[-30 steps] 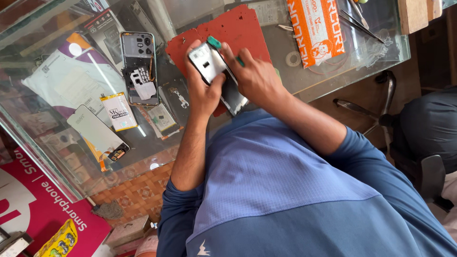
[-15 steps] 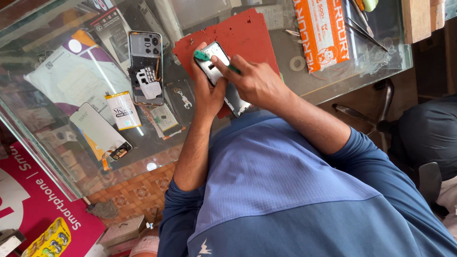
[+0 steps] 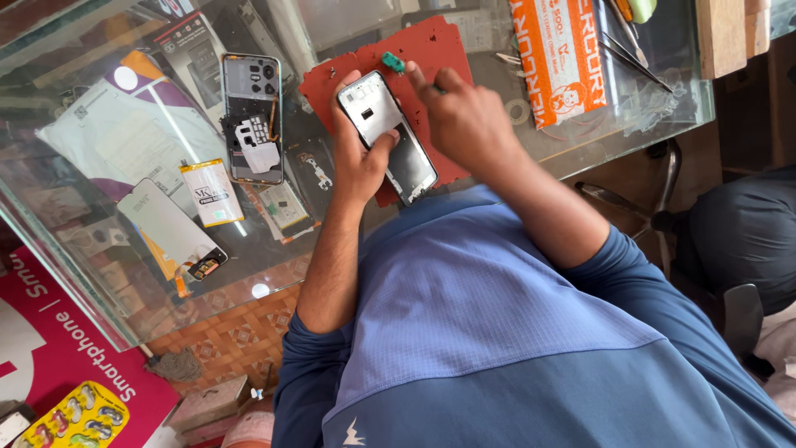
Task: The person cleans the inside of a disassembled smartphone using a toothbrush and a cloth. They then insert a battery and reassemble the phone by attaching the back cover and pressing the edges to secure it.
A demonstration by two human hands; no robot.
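Premises are a small mobile phone repair shop. The work surface is a glass counter point(image 3: 680, 116) of display-case type, with packaged goods visible beneath the glass. On it lie a red work mat point(image 3: 431, 50), an opened phone point(image 3: 252, 116) with its back removed and inner parts exposed, a loose phone battery point(image 3: 212, 192), a detached screen panel point(image 3: 170, 228) and small circuit parts. Tweezers point(image 3: 634, 62) and an orange printed packet point(image 3: 560, 58) rest at the far end. A pink smartphone advertising board point(image 3: 58, 365) leans below the counter. A stool point(image 3: 655, 207) stands beside it.
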